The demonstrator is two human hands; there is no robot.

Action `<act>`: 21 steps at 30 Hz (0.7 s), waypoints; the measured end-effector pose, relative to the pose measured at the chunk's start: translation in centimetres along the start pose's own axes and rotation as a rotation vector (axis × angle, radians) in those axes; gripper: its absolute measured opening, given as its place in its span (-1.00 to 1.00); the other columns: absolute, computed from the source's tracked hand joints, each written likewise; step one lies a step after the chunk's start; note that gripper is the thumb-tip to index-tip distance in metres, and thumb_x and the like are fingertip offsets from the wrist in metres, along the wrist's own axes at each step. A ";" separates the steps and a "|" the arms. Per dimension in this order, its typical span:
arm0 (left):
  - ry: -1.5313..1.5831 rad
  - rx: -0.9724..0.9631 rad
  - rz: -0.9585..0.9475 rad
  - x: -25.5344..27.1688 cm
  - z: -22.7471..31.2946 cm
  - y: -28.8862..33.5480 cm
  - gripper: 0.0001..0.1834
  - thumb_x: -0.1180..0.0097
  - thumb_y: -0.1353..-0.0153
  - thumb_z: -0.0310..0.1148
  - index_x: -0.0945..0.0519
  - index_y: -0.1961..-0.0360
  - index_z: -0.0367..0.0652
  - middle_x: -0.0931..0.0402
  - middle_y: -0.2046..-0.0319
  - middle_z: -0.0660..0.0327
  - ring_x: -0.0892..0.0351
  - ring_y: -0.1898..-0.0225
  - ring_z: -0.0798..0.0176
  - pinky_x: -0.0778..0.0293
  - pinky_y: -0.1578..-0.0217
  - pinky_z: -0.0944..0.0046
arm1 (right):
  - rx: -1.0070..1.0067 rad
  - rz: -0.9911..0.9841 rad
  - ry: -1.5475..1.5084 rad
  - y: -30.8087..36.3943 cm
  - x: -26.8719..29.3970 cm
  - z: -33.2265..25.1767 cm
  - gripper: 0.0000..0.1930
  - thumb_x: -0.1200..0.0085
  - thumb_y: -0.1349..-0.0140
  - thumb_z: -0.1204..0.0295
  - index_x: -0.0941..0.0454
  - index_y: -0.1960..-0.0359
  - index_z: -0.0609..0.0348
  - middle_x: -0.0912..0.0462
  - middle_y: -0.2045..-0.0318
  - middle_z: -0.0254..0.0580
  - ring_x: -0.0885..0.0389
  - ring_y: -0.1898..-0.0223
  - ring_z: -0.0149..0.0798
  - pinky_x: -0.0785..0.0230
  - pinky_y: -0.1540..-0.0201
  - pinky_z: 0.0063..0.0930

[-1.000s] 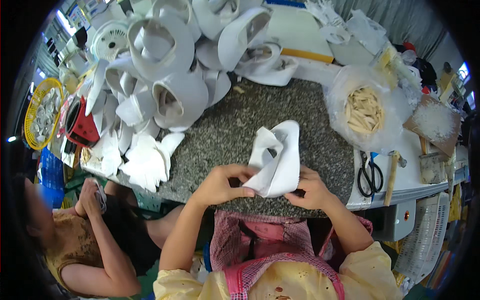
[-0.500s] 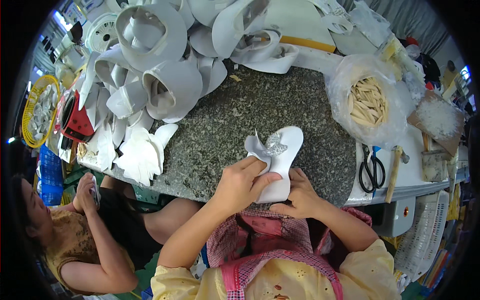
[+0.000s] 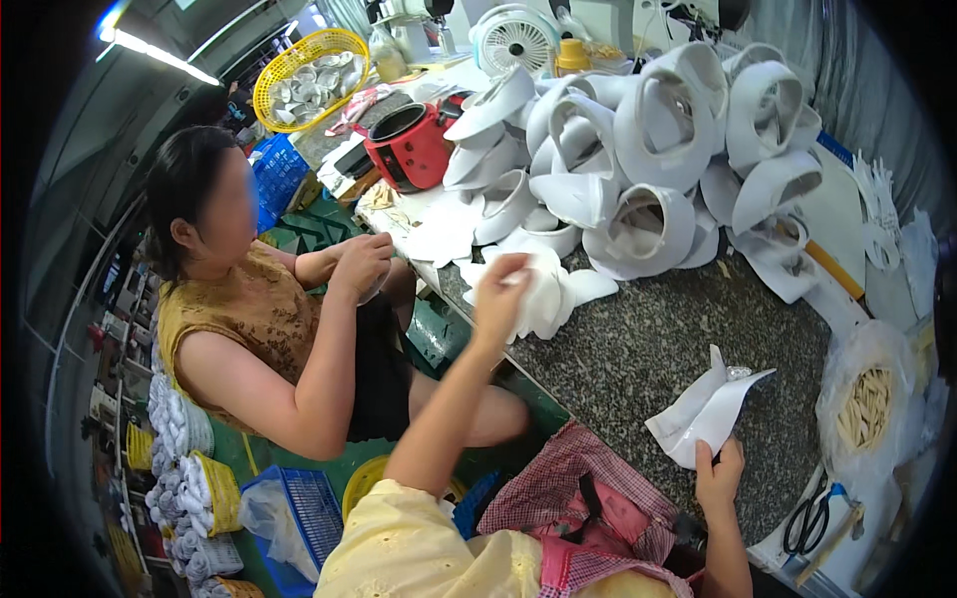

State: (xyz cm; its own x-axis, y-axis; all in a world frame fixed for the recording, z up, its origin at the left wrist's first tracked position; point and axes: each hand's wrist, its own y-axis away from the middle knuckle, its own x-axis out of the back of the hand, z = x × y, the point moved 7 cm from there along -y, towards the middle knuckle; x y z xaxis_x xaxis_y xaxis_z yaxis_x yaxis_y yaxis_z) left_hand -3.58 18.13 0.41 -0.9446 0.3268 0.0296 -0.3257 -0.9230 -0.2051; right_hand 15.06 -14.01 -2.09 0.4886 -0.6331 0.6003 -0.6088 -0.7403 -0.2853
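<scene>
Grey speckled table point(image 3: 618, 369) beside green floor point(image 3: 436, 334); right hand point(image 3: 720, 470) pinches folded white shoe piece point(image 3: 698, 414), left hand point(image 3: 501, 294) over white cutout pile point(image 3: 560, 296), can't tell grip.

Speckled stone tabletop point(image 3: 618, 374) under curved white pieces point(image 3: 663, 171) and flat cutouts point(image 3: 560, 291)

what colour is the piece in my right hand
The piece in your right hand is white; the head view shows it best.

yellow basket point(image 3: 263, 103): upper left | white fan point(image 3: 514, 46): upper middle | black-handled scissors point(image 3: 807, 520): lower right | blue crate point(image 3: 317, 510): floor
</scene>
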 end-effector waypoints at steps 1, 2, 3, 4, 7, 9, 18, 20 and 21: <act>-0.318 -0.176 0.115 4.2 0.1 -1.4 -0.77 -0.02 0.04 -0.51 -0.49 0.27 -0.22 -0.51 0.33 0.14 -0.48 0.27 0.26 -0.35 0.25 0.33 | -0.015 -0.001 -0.129 -0.5 -0.5 0.2 -0.69 0.03 0.02 0.46 -0.36 0.21 0.36 -0.46 0.43 -0.02 -0.43 0.36 -0.03 -0.22 0.28 -0.28; -0.525 -0.191 0.216 6.6 1.2 -1.6 -0.73 -0.03 0.09 -0.51 -0.48 0.26 -0.22 -0.50 0.34 0.06 -0.49 0.26 0.15 -0.36 0.25 0.27 | -0.007 -0.001 -0.126 -1.1 -0.7 -0.2 -0.69 0.03 0.02 0.46 -0.36 0.21 0.36 -0.46 0.43 -0.02 -0.43 0.36 -0.03 -0.22 0.28 -0.28; -0.662 -0.130 0.286 9.2 0.5 -2.2 -0.71 -0.03 0.12 -0.50 -0.48 0.27 -0.21 -0.49 0.33 0.03 -0.48 0.26 0.11 -0.36 0.23 0.24 | -0.076 0.003 -0.267 -1.8 -1.0 -0.7 -0.65 0.03 0.04 0.46 -0.34 0.17 0.35 -0.45 0.44 -0.08 -0.43 0.35 -0.12 -0.23 0.28 -0.34; -0.756 -0.165 0.321 11.4 -0.8 -3.1 -0.71 -0.04 0.12 -0.47 -0.49 0.27 -0.20 -0.48 0.33 0.03 -0.48 0.28 0.09 -0.36 0.23 0.21 | -0.147 0.007 -0.405 -2.4 -1.2 -1.0 -0.61 0.03 0.06 0.47 -0.32 0.14 0.34 -0.45 0.44 -0.14 -0.43 0.35 -0.22 -0.24 0.28 -0.41; -0.827 -0.147 0.318 13.5 -2.7 -5.3 -0.73 -0.01 0.09 -0.44 -0.49 0.27 -0.20 -0.47 0.33 0.03 -0.47 0.29 0.08 -0.36 0.25 0.18 | -0.045 0.094 -0.208 -3.2 1.5 -2.4 -0.57 0.02 0.09 0.44 -0.31 0.12 0.34 -0.41 0.46 -0.24 -0.38 0.37 -0.34 -0.22 0.28 -0.47; -0.865 -0.119 0.260 13.2 -3.6 -7.1 -0.73 -0.01 0.04 -0.38 -0.50 0.25 -0.19 -0.46 0.33 0.02 -0.44 0.28 0.06 -0.34 0.22 0.17 | 0.060 0.241 -0.159 -3.1 3.4 -3.0 -0.55 0.00 0.09 0.35 -0.32 0.13 0.35 -0.39 0.47 -0.22 -0.34 0.41 -0.34 -0.20 0.29 -0.49; -1.165 -0.131 0.119 7.4 -0.9 -13.9 -0.62 -0.19 0.17 -0.20 -0.51 0.33 -0.21 -0.36 0.27 0.06 -0.31 0.20 0.06 -0.31 0.23 0.13 | 0.244 0.285 -0.050 -4.3 3.7 -6.1 -0.74 0.05 -0.05 0.38 -0.36 0.28 0.34 -0.35 0.46 -0.20 -0.30 0.44 -0.35 -0.16 0.34 -0.52; -0.859 -0.201 0.312 9.4 0.2 -12.1 -0.65 -0.19 0.19 -0.28 -0.49 0.36 -0.25 -0.36 0.33 0.07 -0.37 0.40 0.11 -0.34 0.37 0.17 | 0.297 0.305 0.064 -4.2 4.1 -6.9 -0.77 0.06 -0.04 0.42 -0.36 0.31 0.33 -0.35 0.48 -0.17 -0.29 0.47 -0.31 -0.15 0.35 -0.48; -0.769 -0.267 0.375 10.1 0.6 -10.5 -0.68 -0.16 0.15 -0.34 -0.49 0.33 -0.25 -0.36 0.38 0.12 -0.36 0.49 0.20 -0.32 0.43 0.25 | 0.318 0.329 0.092 -4.4 4.1 -8.0 -0.83 0.07 0.00 0.47 -0.36 0.38 0.32 -0.35 0.55 -0.16 -0.28 0.50 -0.26 -0.14 0.38 -0.43</act>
State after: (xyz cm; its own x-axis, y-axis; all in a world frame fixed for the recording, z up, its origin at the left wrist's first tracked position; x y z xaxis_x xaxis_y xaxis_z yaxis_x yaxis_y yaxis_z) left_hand -9.73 30.96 3.47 -0.7840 -0.3021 0.5424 -0.0606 -0.8322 -0.5511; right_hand 14.70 -11.56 7.62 0.2355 -0.8341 0.4988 -0.4930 -0.5448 -0.6783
